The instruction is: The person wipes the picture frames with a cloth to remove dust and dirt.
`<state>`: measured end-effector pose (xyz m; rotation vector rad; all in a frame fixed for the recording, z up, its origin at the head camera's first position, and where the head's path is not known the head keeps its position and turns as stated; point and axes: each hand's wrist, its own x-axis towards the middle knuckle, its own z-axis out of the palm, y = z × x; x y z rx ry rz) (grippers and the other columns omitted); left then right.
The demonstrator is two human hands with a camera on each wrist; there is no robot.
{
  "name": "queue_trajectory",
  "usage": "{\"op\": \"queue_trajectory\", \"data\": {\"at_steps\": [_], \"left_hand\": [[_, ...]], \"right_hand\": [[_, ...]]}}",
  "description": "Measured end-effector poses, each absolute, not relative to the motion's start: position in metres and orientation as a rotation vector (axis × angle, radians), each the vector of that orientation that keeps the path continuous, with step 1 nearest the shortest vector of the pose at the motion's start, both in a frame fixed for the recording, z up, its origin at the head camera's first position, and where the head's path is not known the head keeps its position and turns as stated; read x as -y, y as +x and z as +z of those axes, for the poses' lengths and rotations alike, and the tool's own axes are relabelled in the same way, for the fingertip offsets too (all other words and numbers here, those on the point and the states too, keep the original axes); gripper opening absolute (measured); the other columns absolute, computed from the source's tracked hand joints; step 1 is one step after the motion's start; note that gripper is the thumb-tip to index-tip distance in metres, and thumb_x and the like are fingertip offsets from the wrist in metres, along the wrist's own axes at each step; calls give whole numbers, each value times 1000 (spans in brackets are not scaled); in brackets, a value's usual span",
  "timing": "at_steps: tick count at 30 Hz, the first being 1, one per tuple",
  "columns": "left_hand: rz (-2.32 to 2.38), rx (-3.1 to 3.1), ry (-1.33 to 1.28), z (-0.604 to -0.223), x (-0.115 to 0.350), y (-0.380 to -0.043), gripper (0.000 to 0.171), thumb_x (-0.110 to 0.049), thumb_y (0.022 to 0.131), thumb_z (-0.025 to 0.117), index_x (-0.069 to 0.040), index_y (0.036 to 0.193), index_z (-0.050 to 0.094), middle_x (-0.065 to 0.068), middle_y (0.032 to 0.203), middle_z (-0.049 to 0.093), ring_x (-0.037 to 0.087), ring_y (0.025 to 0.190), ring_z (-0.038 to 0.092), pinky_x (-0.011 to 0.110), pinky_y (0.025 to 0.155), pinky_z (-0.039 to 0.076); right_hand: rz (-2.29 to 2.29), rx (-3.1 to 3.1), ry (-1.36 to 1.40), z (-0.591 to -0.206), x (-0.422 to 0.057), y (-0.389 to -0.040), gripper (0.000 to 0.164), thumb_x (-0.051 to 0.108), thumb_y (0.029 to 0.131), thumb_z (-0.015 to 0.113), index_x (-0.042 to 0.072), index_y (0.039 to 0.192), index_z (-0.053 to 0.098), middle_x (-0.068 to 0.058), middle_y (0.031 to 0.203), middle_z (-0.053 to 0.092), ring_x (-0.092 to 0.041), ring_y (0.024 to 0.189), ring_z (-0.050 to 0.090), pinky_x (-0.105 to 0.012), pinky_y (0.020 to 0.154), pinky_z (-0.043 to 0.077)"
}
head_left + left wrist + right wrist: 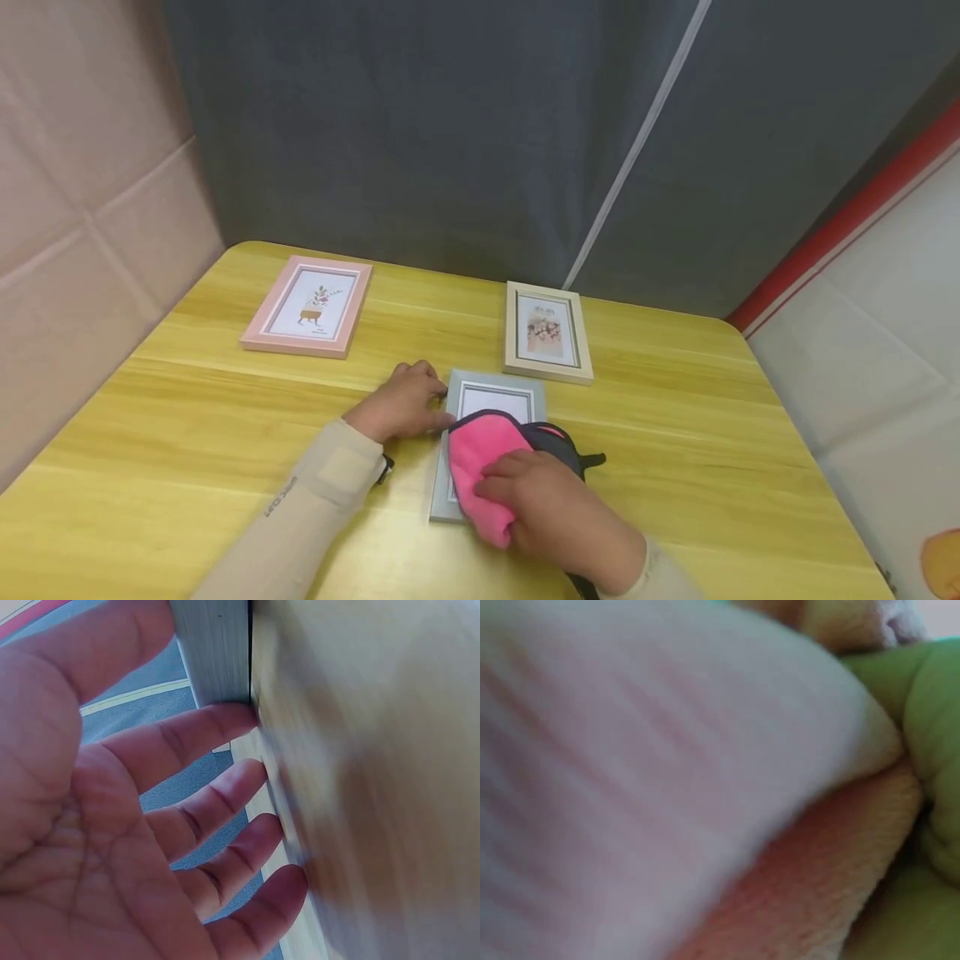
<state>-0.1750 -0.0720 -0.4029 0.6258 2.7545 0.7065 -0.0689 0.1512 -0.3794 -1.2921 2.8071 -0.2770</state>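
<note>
One likely stiff gray frame, best held by its rim, is touched between worktop side edges by spread left hand, soft-looking cloth gripped by right hand.

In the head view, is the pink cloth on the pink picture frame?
No, the pink cloth lies partly over the gray frame, apart from the pink frame.

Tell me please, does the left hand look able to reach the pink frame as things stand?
Probably yes: only table shows between the left hand and the pink frame, though the hand would first have to leave the grey frame.
</note>
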Motion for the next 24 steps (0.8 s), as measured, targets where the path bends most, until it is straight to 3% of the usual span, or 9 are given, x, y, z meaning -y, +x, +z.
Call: {"op": "queue_trajectory", "data": {"at_steps": [5, 10, 14, 16, 18, 21, 24], "left_hand": [[691, -2770, 618, -403, 72, -175, 42, -28, 90, 74, -1, 122, 69, 9, 114, 56, 27, 104, 46, 39, 89, 46], [687, -2767, 611, -403, 71, -175, 45, -31, 87, 76, -1, 120, 70, 9, 114, 57, 27, 104, 46, 40, 88, 46], [703, -2754, 598, -404, 70, -176, 48, -33, 85, 78, -1, 120, 70, 9, 115, 56, 27, 104, 46, 40, 87, 47], [715, -2750, 589, -405, 69, -176, 48, -33, 85, 78, -2, 120, 70, 9, 115, 56, 27, 105, 46, 40, 87, 46], [720, -2749, 593, -406, 69, -176, 48, -32, 85, 79, -1, 120, 70, 9, 116, 56, 28, 105, 46, 40, 88, 46], [728, -2750, 595, -407, 69, -175, 47, -31, 84, 79, -1, 120, 70, 9, 116, 56, 28, 104, 46, 40, 88, 46], [731, -2752, 593, -406, 69, -174, 48, -31, 85, 79, 0, 120, 70, 9, 114, 56, 28, 104, 45, 40, 87, 46]], "right_hand": [[-162, -2793, -1424, -387, -141, -66, 47, 3, 79, 73, 23, 122, 72, 5, 125, 66, -14, 119, 58, -37, 102, 46], [-117, -2748, -1319, -388, -140, -64, 48, 10, 81, 75, 25, 126, 70, 7, 129, 65, -16, 125, 55, -38, 105, 44], [-156, -2734, -1206, -383, -146, -65, 40, 12, 80, 76, 25, 118, 75, 11, 118, 69, -14, 121, 58, -35, 104, 44], [-193, -2731, -1155, -380, -150, -65, 36, 10, 78, 76, 26, 109, 77, 14, 111, 70, -11, 114, 61, -32, 100, 47], [-230, -2724, -1119, -377, -153, -65, 31, 7, 75, 75, 28, 98, 78, 19, 92, 69, -8, 97, 62, -26, 88, 50], [-279, -2730, -1119, -374, -156, -65, 27, 2, 72, 71, 29, 74, 68, 22, 67, 53, -4, 74, 50, -19, 68, 43], [-306, -2735, -1130, -373, -158, -66, 31, 1, 71, 66, 28, 62, 55, 19, 58, 39, -5, 66, 41, -18, 62, 36]]}}
